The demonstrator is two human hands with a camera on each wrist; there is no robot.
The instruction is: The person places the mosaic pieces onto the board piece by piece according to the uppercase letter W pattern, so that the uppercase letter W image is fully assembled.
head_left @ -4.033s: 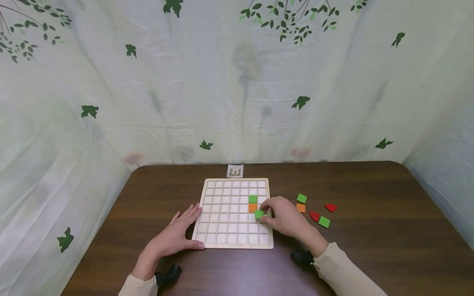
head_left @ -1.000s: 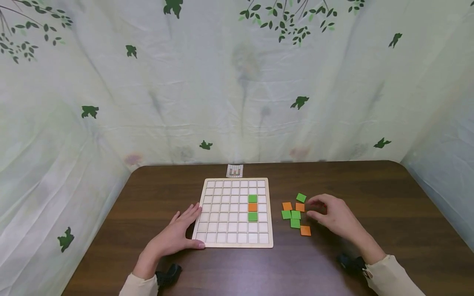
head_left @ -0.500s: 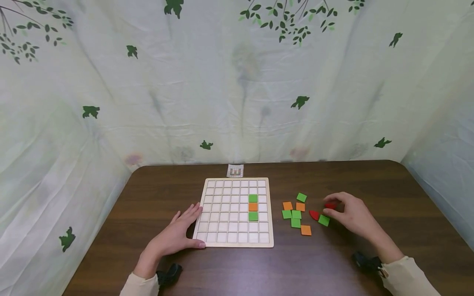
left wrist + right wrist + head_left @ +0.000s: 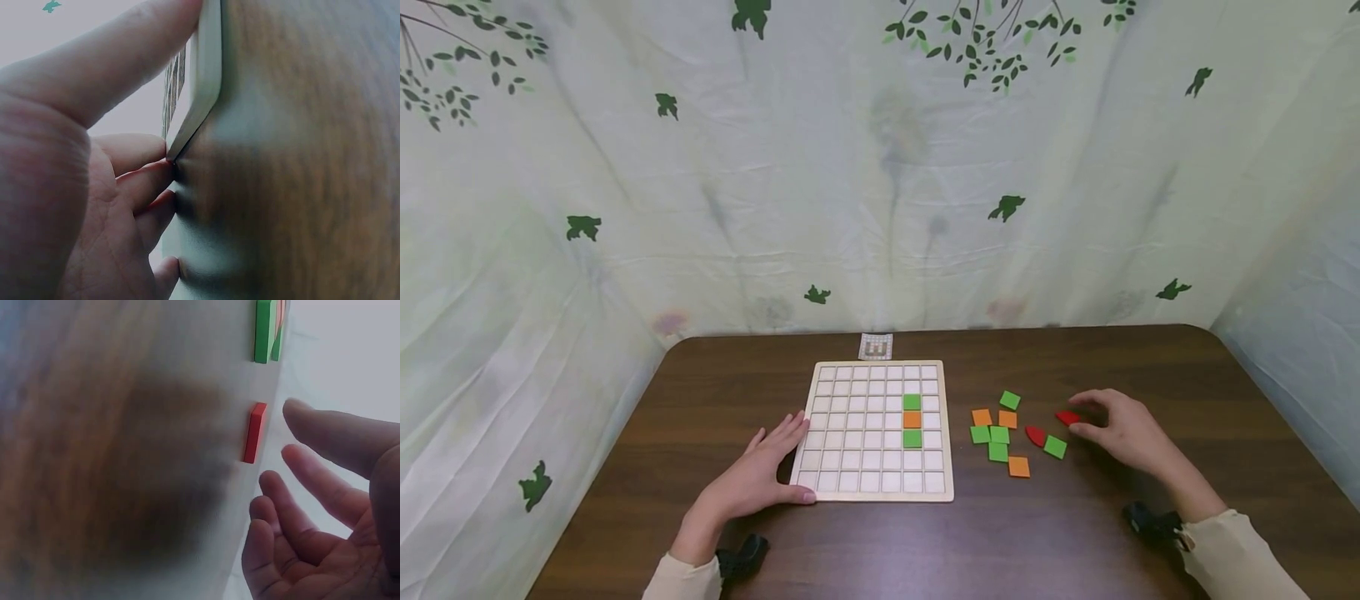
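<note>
On the table lies a white gridded board (image 4: 850, 438) with a pale rim. In one column near its right side sit a green tile (image 4: 912, 402), an orange tile (image 4: 912, 420) and a second green tile (image 4: 912, 439). My left hand (image 4: 748, 477) rests along the board's left edge, fingers straight, thumb at the near corner. My right hand (image 4: 1123, 429) hovers at the far right, thumb and fingers apart. A small red piece (image 4: 1067, 418) lies just left of its fingertips; a gap shows between them and the red piece (image 4: 255, 433) in the right wrist view.
Right of the board lie several loose green tiles (image 4: 998, 452) and orange tiles (image 4: 1018, 467). Another red piece (image 4: 1036, 436) lies beside a green tile (image 4: 1056, 447). A small printed card (image 4: 876, 347) sits behind the board. A patterned curtain (image 4: 850, 208) hangs beyond the brown table (image 4: 865, 550).
Four seconds ago my right hand pinched a green tile over the board; that tile now sits below the orange one. The right hand has since moved right, past the loose tiles. My left hand stays put.
</note>
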